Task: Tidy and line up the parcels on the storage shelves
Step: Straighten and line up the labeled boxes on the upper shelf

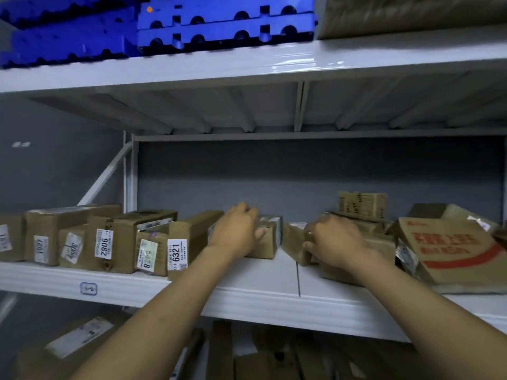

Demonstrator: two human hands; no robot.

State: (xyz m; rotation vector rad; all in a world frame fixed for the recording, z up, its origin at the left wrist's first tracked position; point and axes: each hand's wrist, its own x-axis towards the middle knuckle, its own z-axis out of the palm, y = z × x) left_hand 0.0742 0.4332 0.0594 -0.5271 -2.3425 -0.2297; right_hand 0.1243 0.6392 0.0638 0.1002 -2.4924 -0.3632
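Note:
A row of brown cardboard parcels with white number labels lines the front of the white middle shelf (247, 294) on the left, ending at the parcel marked 6321 (186, 242). Just right of it, my left hand (236, 231) grips a small brown box (270, 239) from above, thumb on its front face. Further right, my right hand (332, 242) grips a crumpled brown paper parcel (295, 242) that leans against a heap of parcels. Both arms reach in from below.
A large flat carton with red print (450, 250) lies tilted at the right, a small box (362, 205) stacked behind it. Blue plastic pallets (225, 20) and a brown sack (411, 15) sit on the upper shelf. More parcels (82, 338) fill the shelf below.

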